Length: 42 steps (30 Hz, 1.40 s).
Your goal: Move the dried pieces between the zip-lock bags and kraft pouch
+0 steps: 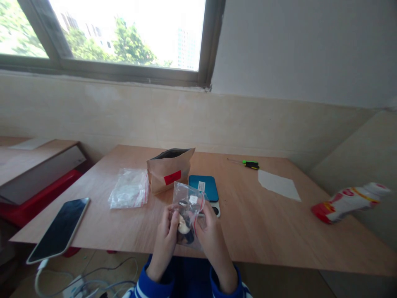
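Note:
Both my hands hold a small clear zip bag point(187, 209) above the near edge of the wooden table point(254, 219). The bag has a red seal strip and holds dark and pale small pieces. My left hand point(166, 236) grips its lower left side with fingers curled. My right hand point(211, 231) pinches its right edge. Just behind the bag lies a blue digital scale point(205, 187). An open brown paper pouch point(169, 169) with a red label stands behind that.
A pile of clear plastic bags point(129, 193) lies left of the pouch. A tablet point(59, 228) overhangs the table's left corner. A green-handled screwdriver point(249, 164), white paper sheet point(278, 185) and red-white snack packet point(349, 201) sit to the right. Cables lie on the floor.

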Motion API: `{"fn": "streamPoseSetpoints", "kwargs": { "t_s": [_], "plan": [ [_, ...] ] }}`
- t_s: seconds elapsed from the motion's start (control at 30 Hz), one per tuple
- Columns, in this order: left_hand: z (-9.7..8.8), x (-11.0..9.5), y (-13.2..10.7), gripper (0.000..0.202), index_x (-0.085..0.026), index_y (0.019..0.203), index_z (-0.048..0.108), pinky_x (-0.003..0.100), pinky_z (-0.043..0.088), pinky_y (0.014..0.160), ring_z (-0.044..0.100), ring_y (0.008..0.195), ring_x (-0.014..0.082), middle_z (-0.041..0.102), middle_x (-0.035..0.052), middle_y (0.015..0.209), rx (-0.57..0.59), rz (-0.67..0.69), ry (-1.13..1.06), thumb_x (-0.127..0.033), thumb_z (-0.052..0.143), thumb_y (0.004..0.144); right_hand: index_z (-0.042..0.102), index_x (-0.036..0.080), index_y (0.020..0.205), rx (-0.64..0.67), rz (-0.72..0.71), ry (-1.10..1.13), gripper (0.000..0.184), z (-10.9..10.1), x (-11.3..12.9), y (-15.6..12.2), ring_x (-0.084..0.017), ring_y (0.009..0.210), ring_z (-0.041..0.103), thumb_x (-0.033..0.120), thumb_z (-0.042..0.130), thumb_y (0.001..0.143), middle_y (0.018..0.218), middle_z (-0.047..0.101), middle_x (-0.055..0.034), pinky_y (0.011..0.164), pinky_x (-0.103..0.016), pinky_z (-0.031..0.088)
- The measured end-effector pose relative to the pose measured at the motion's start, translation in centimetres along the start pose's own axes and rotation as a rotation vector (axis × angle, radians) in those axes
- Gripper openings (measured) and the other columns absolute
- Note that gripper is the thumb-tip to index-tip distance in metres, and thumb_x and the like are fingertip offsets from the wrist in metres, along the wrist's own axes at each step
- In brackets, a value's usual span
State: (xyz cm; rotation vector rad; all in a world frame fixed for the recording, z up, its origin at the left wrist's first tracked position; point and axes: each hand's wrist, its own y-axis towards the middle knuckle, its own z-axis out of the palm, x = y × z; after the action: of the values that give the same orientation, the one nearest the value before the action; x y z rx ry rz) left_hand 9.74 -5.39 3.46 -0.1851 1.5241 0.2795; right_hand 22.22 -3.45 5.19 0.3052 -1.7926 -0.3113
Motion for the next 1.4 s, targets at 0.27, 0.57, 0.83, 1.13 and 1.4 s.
{"fn": "streamPoseSetpoints", "kwargs": {
  "t_s": [0.27, 0.57, 0.83, 1.13, 1.4],
  "plan": [
    [-0.3, 0.5, 0.3, 0.038, -0.019, 0.098, 0.060, 0.028, 0.050, 0.076, 0.063, 0.081, 0.0180, 0.067, 0.0039, 0.089, -0.007, -0.002, -0.024, -0.053, 0.055, 0.082, 0.065, 0.022, 0.102, 0.079, 0.082, 0.023, 0.024, 0.1, 0.0, 0.6, -0.023, 0.097, 0.066, 0.016, 0.061, 0.079, 0.102, 0.070, -0.0061, 0.087, -0.036, 0.053],
    [-2.6, 0.7, 1.8, 0.043, -0.020, 0.091, 0.058, 0.022, 0.044, 0.048, 0.055, 0.061, 0.0142, 0.057, -0.0011, 0.071, -0.277, -0.164, -0.184, -0.060, 0.054, 0.077, 0.063, 0.024, 0.107, 0.016, -0.054, 0.103, 0.026, -2.0, 3.6, 4.6, -0.018, 0.089, 0.067, 0.028, 0.065, 0.082, 0.096, 0.069, -0.0046, 0.080, -0.030, 0.056],
    [-5.0, -0.7, 2.2, 0.046, -0.020, 0.094, 0.055, 0.017, 0.034, 0.038, 0.045, 0.051, 0.0100, 0.052, -0.0037, 0.067, -0.374, -0.160, -0.252, -0.063, 0.051, 0.078, 0.061, 0.023, 0.102, 0.022, -0.442, 0.007, 0.017, 0.6, 4.9, 17.0, -0.017, 0.097, 0.064, 0.028, 0.061, 0.085, 0.099, 0.067, -0.0032, 0.088, -0.031, 0.051],
    [-4.5, -1.0, 2.2, 0.046, -0.020, 0.091, 0.053, 0.017, 0.036, 0.038, 0.045, 0.051, 0.0091, 0.051, -0.0044, 0.068, -0.355, -0.160, -0.221, -0.063, 0.052, 0.077, 0.065, 0.027, 0.115, 0.055, -0.508, -0.336, 0.028, 0.1, 3.7, 15.2, -0.023, 0.129, 0.044, 0.028, 0.044, 0.096, 0.133, 0.053, -0.0070, 0.110, -0.047, 0.030],
    [-3.4, -0.2, 2.4, 0.058, -0.021, 0.105, 0.051, 0.021, 0.042, 0.042, 0.056, 0.055, 0.0132, 0.060, -0.0021, 0.072, -0.232, -0.117, -0.260, -0.068, 0.056, 0.073, 0.066, 0.021, 0.103, 0.662, -0.241, -0.036, 0.023, -2.4, 7.4, 9.3, -0.014, 0.091, 0.065, 0.020, 0.044, 0.095, 0.097, 0.069, -0.0028, 0.081, -0.028, 0.052]
  ]
}}
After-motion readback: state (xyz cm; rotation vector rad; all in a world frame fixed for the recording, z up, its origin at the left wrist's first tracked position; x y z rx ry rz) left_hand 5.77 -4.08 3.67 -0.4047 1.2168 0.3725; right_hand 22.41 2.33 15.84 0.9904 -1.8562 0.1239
